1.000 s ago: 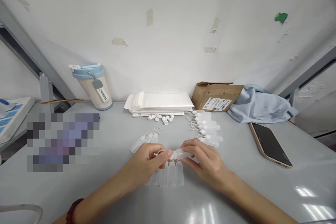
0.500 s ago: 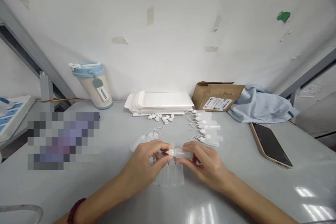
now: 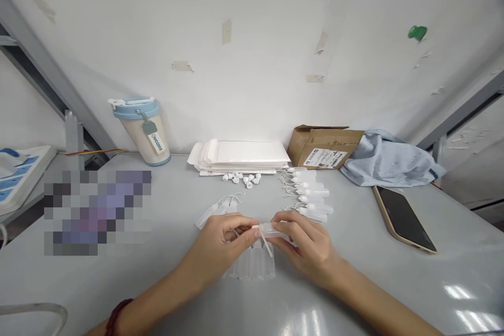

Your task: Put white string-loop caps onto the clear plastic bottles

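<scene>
A small translucent squeeze bottle (image 3: 271, 230) lies sideways between my hands. My right hand (image 3: 303, 239) is closed round its body. My left hand (image 3: 232, 239) pinches its white cap end, from which a thin pale strap (image 3: 266, 244) hangs down; the fingers partly cover the cap. Below the hands several clear bottles (image 3: 252, 265) lie side by side on the grey table. Beyond my left hand are a few bottles with strapped caps (image 3: 220, 207). Beyond my right hand lies a row of similar capped bottles (image 3: 313, 191).
White caps (image 3: 248, 179) lie before a stack of white padded envelopes (image 3: 248, 153). Behind stand a tumbler (image 3: 144, 134) and a cardboard box (image 3: 325, 148) beside a blue cloth (image 3: 389, 160). A phone (image 3: 403, 218) lies at right; a blurred-out item (image 3: 98, 212) is at left.
The strap now hangs down in front of the bottle's cap end, and the thin tip seen before is covered by my left fingers. Both hands stay in nearly the same place.
</scene>
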`<state>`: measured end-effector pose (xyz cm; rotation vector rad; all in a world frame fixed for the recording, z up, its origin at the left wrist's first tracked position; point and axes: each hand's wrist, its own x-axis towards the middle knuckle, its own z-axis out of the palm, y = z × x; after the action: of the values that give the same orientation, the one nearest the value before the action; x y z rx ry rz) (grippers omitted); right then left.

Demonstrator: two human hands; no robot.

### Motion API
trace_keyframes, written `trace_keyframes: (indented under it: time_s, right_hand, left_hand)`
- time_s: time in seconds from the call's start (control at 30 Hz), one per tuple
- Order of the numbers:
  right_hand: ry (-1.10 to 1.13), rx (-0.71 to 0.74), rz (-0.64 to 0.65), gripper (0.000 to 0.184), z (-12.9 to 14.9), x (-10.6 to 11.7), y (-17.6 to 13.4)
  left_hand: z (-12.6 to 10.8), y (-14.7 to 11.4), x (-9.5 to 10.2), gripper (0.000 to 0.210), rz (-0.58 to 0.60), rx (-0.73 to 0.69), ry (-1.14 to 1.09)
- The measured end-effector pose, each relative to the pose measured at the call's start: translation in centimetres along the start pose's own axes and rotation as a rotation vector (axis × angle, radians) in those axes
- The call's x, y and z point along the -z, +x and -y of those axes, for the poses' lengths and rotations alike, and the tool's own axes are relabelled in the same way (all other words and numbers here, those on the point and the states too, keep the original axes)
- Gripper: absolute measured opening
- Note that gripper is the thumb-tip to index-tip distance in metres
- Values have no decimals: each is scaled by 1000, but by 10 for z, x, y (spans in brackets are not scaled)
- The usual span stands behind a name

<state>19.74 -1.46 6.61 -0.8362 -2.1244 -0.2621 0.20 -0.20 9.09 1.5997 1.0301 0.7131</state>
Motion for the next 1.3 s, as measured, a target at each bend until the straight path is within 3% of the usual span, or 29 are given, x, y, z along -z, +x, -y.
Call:
trace_keyframes:
  time_s: [0.2, 0.33, 0.57, 0.83, 1.03, 1.3]
  right_hand:
    - [-114, 94, -12, 8, 1, 3, -2]
    - [-128, 114, -29, 11, 2, 3, -4]
    - [7, 61, 27, 7, 4, 1, -2]
    - [66, -8, 31, 9, 2, -2, -2]
    - [103, -38, 1, 10, 2, -1, 0]
    - [155, -64, 19, 9, 4, -5, -2]
  left_hand:
    - [4, 1, 2, 44, 93, 163, -58]
    - [2, 3, 2, 45, 157, 260, -148]
    - [1, 1, -2, 24, 21, 84, -111]
    - [4, -2, -4, 16, -110, -143, 85]
    - [2, -2, -3, 18, -93, -61, -28]
    - [2, -1, -3, 28, -36, 22, 74]
